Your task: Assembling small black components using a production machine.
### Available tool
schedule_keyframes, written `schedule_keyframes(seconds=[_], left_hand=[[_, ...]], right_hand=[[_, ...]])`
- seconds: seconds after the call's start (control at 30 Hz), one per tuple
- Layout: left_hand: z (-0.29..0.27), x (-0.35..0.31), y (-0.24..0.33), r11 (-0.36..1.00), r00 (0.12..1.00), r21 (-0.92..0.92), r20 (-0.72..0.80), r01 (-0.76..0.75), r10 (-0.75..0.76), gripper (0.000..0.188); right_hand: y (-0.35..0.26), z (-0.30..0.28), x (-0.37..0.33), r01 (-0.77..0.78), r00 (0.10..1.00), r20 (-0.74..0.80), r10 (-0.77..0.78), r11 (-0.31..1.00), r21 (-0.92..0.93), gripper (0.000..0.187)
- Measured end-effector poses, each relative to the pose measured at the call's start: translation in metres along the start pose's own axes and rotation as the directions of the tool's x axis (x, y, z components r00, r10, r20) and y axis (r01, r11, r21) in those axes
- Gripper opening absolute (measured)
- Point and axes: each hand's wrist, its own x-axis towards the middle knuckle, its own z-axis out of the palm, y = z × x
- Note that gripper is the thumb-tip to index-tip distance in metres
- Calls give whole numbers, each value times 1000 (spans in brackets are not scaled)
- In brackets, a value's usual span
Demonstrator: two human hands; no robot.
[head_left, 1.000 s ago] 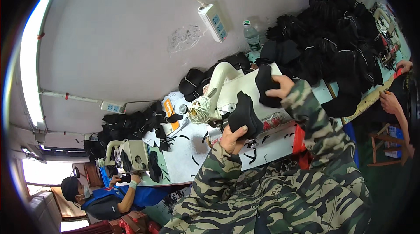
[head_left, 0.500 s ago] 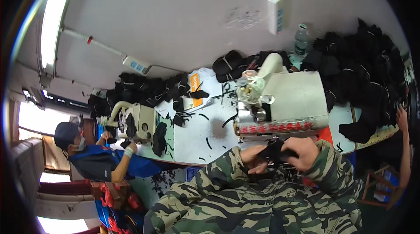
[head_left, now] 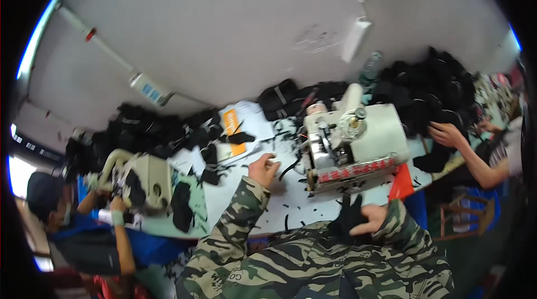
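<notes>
Head view: left hand lay flat on the white table, fingers loosely apart, touching no fabric, just left of the white sewing machine. Right hand sat low at the near table edge, fingers closed on a piece of black fabric held against the camouflage jacket, below the machine's front.

Against half a second before: then gripped the black fabric with both hands together in front of the body; now parted, left hand gone up and out onto the table, right alone keeping the piece. Against a full second before: then raised the fabric with both hands up by the machine head; now dropped it to the lap edge.

Elsewhere: black scraps scattered over the table; black pile heaped behind the machine. At right, another person's hand reached into that pile. At left, a second sewing machine with a co-worker's hand at it.
</notes>
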Motion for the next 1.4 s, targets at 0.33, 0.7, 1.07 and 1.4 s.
schedule_keyframes(seconds=[0.33, 0.7, 1.07, 1.4], left_hand=[[45, 30, 203, 655, 651, 69, -68, -753, 756, 13], [35, 57, 252, 750, 924, -584, 1, -310, 383, 12], [91, -32, 260, 687, 695, 125, 221, -716, 685, 10], [24, 10, 264, 785, 909, 491, 36, -379, 416, 17]], right_hand=[[-20, 35, -13, 307, 770, -632, 82, 821, 482, 34], [26, 25, -14, 541, 736, -675, -46, 640, 546, 35], [-2, -34, -93, 622, 750, -546, -374, 679, 390, 68], [63, -28, -85, 622, 761, -565, -318, 604, 498, 33]])
